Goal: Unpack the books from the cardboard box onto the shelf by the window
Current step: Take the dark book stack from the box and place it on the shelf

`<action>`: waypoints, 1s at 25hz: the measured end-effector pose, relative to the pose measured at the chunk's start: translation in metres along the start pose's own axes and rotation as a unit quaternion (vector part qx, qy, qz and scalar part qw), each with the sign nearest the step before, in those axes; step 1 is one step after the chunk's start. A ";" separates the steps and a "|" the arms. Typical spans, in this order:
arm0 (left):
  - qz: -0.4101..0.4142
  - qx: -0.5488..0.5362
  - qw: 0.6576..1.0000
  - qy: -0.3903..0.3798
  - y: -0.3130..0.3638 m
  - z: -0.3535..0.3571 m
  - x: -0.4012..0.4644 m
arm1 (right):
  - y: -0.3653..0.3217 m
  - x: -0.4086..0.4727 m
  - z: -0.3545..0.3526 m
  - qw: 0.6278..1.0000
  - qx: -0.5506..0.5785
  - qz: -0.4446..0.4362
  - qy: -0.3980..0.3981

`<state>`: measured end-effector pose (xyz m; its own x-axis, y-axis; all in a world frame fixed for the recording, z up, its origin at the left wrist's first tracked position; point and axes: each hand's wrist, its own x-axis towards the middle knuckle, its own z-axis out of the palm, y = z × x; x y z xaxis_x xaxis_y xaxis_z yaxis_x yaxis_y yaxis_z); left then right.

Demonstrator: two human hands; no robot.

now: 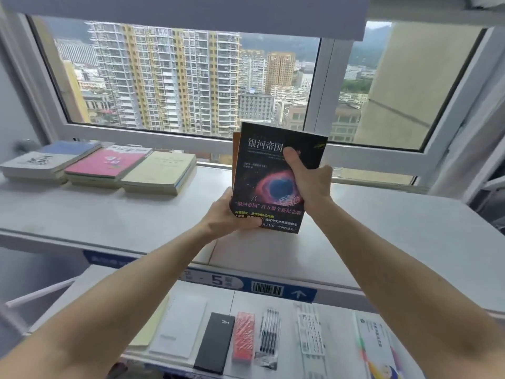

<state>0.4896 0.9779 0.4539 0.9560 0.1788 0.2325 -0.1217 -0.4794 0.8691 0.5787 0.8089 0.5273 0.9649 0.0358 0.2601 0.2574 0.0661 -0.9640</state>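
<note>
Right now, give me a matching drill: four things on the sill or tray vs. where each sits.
Things:
1. black book
2. pink book
3. diary
4. pens

Places:
A. low tray, just right of the red pack
B. held upright in both hands, left hand at its bottom edge, right hand on its right side
C. low tray, just left of the red pack
D. top of the middle stack on the sill

Pairs: 1-B, 2-D, 3-C, 4-A
</note>
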 end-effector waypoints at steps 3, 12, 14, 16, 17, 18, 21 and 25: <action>0.006 0.005 1.000 0.009 -0.014 -0.005 0.006 | 0.008 -0.001 0.007 1.000 0.012 -0.005 -0.011; -0.007 -0.016 0.999 -0.030 -0.039 -0.002 0.013 | 0.018 0.008 0.002 0.993 0.056 -0.017 -0.104; -0.010 -0.013 1.000 -0.023 -0.037 -0.002 0.013 | 0.018 0.006 0.008 0.994 0.056 0.006 -0.089; -0.012 -0.002 1.000 -0.019 -0.032 -0.004 0.013 | 0.018 0.009 0.014 0.997 0.047 0.013 -0.062; -0.012 0.002 1.000 -0.021 -0.029 -0.008 0.013 | 0.016 0.012 0.018 0.997 0.044 0.014 -0.053; -0.021 -0.002 1.000 -0.023 -0.025 -0.012 0.014 | 0.014 0.017 0.021 0.997 0.047 0.020 -0.050; -0.101 -0.034 0.993 -0.044 -0.013 -0.034 0.023 | 0.010 0.040 0.041 0.993 0.051 0.094 -0.041; -0.207 -0.048 0.975 -0.066 -0.009 -0.078 0.043 | 0.015 0.073 0.091 0.972 -0.002 0.234 -0.032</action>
<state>0.5108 1.0567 0.4904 0.9535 0.2257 -0.1997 0.2639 -0.3054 0.9149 0.6479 0.9032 0.5365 0.9714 0.1222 -0.2037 -0.2080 0.0230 -0.9779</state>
